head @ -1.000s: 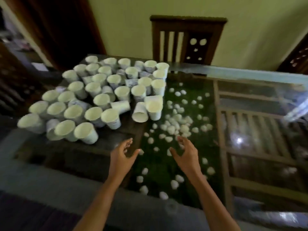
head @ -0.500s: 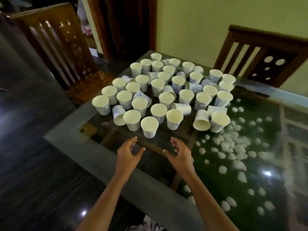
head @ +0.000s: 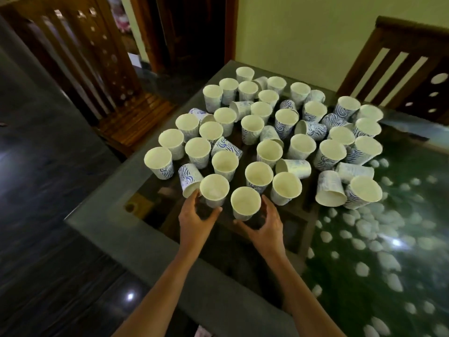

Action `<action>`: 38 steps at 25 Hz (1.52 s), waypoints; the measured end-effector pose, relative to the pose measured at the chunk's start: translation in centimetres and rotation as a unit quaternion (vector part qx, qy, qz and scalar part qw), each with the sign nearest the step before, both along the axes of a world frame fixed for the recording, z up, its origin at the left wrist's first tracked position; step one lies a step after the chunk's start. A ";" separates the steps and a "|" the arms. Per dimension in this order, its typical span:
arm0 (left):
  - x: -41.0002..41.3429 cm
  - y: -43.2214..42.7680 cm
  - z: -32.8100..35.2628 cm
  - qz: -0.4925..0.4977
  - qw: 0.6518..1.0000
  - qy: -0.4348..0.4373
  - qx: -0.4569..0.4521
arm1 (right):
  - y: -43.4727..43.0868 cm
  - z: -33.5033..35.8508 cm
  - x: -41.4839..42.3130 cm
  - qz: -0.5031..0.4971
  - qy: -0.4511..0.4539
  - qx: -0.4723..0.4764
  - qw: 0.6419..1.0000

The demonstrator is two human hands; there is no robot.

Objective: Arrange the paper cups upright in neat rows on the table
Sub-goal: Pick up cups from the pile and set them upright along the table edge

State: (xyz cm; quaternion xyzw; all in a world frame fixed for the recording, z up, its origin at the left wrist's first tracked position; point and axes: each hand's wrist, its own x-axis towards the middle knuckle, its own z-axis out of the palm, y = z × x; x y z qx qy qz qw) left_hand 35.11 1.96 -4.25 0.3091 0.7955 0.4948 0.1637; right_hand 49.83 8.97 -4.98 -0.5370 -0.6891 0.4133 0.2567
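Observation:
Several white paper cups with blue wave print crowd the far left corner of the glass table [head: 136, 229]. Most stand upright; several lie on their sides among them, such as one cup [head: 330, 189] at the right and another cup [head: 189, 178] at the left. My left hand [head: 194, 216] curls round the base of the nearest-left upright cup [head: 214, 190]. Beside it, my right hand [head: 266, 223] wraps the nearest upright cup [head: 245, 203], fingers on its right side and thumb under its base. Both cups stand at the front of the cluster.
White pebbles [head: 364, 224] on green lie under the glass to the right. A wooden chair [head: 97, 59] stands off the table's left corner and another chair [head: 413, 69] behind the far right edge. The grey table rim [head: 155, 259] runs diagonally in front of me.
Both hands have reached forward from open and hovering to curl round the two nearest cups. The view has swung left, bringing the cup cluster to the centre.

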 end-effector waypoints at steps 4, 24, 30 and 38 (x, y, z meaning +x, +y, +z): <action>-0.6 1.3 -0.2 -0.012 1.000 0.000 0.017 | 0.4 -0.6 -1.2 -0.022 0.012 -0.014 1.000; -2.5 -2.3 -1.0 -0.085 0.996 0.014 0.006 | -3.4 -0.2 -3.0 -0.077 0.033 -0.005 0.996; -5.4 -3.6 -0.9 -0.158 0.986 0.050 -0.010 | -5.1 0.0 -3.6 -0.108 0.024 -0.013 0.994; -10.1 -1.1 0.4 -0.121 0.980 0.154 -0.041 | -4.7 0.3 -4.6 -0.119 0.020 -0.007 0.993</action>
